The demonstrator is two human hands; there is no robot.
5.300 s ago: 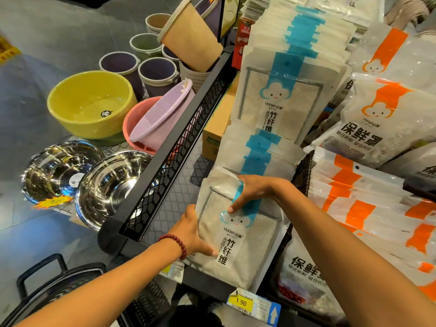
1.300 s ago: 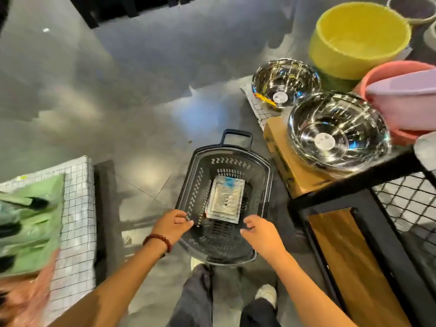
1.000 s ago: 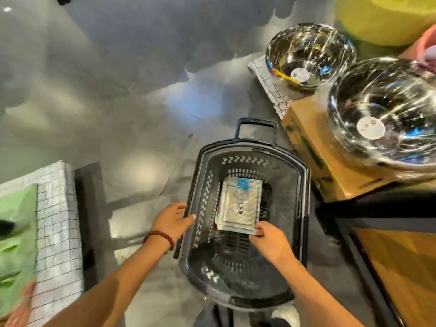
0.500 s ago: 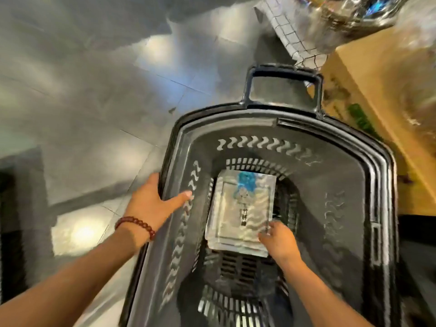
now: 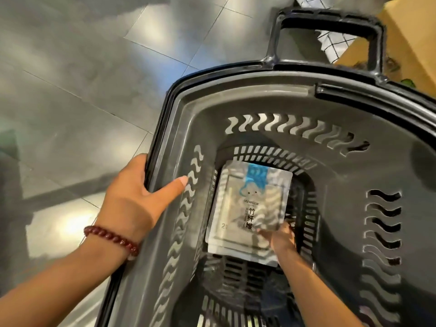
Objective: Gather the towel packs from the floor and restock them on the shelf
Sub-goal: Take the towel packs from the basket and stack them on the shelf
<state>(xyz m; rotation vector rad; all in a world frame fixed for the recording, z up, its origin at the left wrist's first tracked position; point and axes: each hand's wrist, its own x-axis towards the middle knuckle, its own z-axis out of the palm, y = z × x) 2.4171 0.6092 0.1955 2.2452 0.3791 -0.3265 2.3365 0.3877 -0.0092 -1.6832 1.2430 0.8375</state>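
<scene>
A small stack of towel packs (image 5: 247, 208), clear bags with a blue cloud strip, lies flat on the bottom of a black plastic shopping basket (image 5: 354, 185) standing on the floor. My right hand (image 5: 280, 237) is deep inside the basket, fingers closed on the near right corner of the top pack. My left hand (image 5: 139, 197) grips the basket's left rim, thumb inside against the wall, a red bead bracelet on the wrist. The shelf is out of view.
Grey glossy floor tiles (image 5: 70, 90) spread to the left. Beyond the basket's handle (image 5: 328, 22) at the top right stand a cardboard box (image 5: 410, 43) and a white checked wire grid (image 5: 335, 41).
I turned from the shelf and bent down to the basket. My left hand took hold of its rim, and my right hand reached in and closed on the top pack's corner.
</scene>
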